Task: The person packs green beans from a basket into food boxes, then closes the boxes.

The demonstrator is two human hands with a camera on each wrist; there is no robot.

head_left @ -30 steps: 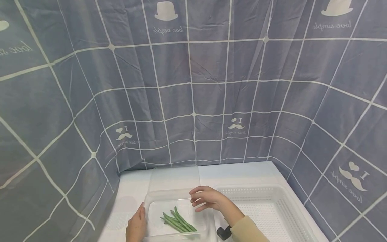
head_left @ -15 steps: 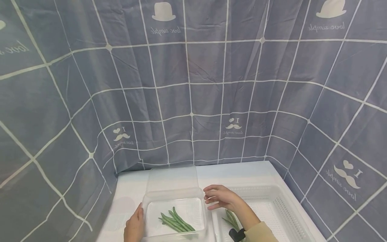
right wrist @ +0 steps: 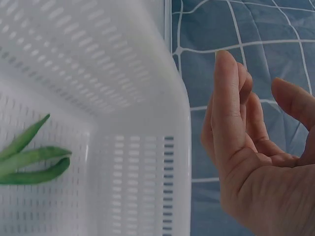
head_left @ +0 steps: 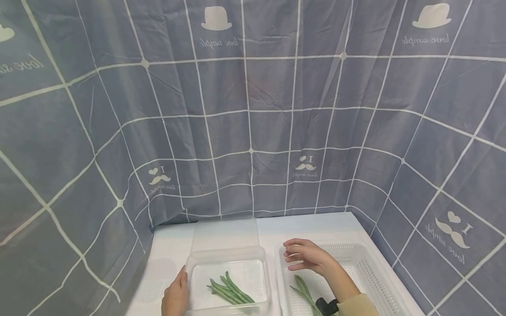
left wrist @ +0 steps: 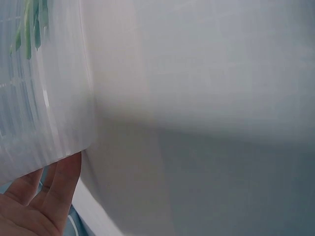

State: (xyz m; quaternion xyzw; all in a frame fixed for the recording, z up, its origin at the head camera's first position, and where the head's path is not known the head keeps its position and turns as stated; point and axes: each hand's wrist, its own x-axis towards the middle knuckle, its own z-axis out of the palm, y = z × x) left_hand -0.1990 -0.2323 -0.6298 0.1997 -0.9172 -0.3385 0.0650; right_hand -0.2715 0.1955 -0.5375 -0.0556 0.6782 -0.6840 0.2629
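Note:
My left hand [head_left: 175, 294] lies along the left side of a clear plastic box [head_left: 266, 281]. In the left wrist view the fingers [left wrist: 64, 182] of that hand meet the box wall. Several green beans [head_left: 231, 289] lie together inside the box. Over the white perforated basket [head_left: 371, 267] hovers my right hand [head_left: 308, 255], its fingers loosely bent and holding nothing. Below it, more green beans [head_left: 303, 289] rest on the basket floor, partly covered by the forearm; they also show in the right wrist view [right wrist: 34, 157].
A flat translucent lid [head_left: 225, 232] lies behind the box on the white table [head_left: 304, 224]. A dark strap piece [head_left: 327, 306] sits at the right wrist. A blue-grey checked curtain [head_left: 272, 131] stands around the back and sides.
My right hand has moved rightward from above the clear box to above the basket, uncovering the beans there. The left hand has stayed beside the box.

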